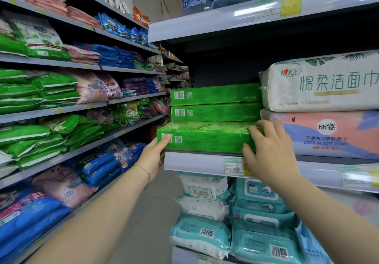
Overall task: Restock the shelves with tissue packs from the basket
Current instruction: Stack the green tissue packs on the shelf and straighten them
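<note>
A green tissue pack [205, 138] lies at the bottom of a stack on the right-hand shelf [194, 164], sticking out a little past the shelf's front edge. Two more green packs [215, 104] sit on top of it, further back. My left hand [153, 155] grips the bottom pack's left end, fingers over its barcode corner. My right hand [268, 146] holds its right end, fingers curled over the top edge. The basket is out of view.
A white pack [324, 83] and a pink cotton towel pack [328, 134] stand right of the green stack. Teal wet-wipe packs [260, 212] fill the shelf below. Across the aisle, long shelves [61, 109] hold green, blue and pink packs. Grey floor [155, 212] runs between.
</note>
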The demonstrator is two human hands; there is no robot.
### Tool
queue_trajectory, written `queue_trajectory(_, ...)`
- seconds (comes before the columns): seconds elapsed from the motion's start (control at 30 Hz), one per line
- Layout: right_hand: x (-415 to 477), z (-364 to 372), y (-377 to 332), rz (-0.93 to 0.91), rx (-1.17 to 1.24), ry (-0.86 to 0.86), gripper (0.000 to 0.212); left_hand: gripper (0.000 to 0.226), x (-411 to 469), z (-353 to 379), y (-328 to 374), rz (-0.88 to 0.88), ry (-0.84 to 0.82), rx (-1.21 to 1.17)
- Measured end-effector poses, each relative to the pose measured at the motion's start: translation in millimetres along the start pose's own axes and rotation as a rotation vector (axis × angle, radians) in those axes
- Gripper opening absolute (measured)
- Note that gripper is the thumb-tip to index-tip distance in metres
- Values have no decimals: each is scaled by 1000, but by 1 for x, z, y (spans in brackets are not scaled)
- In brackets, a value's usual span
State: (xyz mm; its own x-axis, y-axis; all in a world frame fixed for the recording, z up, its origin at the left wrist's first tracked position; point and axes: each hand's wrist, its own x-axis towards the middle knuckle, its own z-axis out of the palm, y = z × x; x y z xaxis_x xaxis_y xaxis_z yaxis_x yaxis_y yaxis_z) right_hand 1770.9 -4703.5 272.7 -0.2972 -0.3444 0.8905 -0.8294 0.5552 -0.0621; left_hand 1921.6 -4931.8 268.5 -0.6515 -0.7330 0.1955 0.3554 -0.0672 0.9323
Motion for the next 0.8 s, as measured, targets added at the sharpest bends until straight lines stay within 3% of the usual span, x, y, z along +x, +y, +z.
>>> queue_trajectory(0.07,1,0,0,7,16,-1,37,100,-1,-4,-2,54,9,14)
queue_trajectory(0.13,-1,1,0,-1,21,4,40,103,5,-11,-8,84,27,51)
queue_trajectory(0.27,-5,3,3,-7,72,40,48,37,3,-9,-10,74,49,142)
queue_trajectory(0.37,-10,4,5,-12,91,99,46,24,-1,-8,-9,112,37,225)
queue_trajectory(0.6,-12,3,5,-45,50,127,47,46,-12,-10,2,192,-45,711)
queue_trajectory(0.8,-24,-13,-6,-175,-2,29,36,58,-42,2,1,505,269,1089)
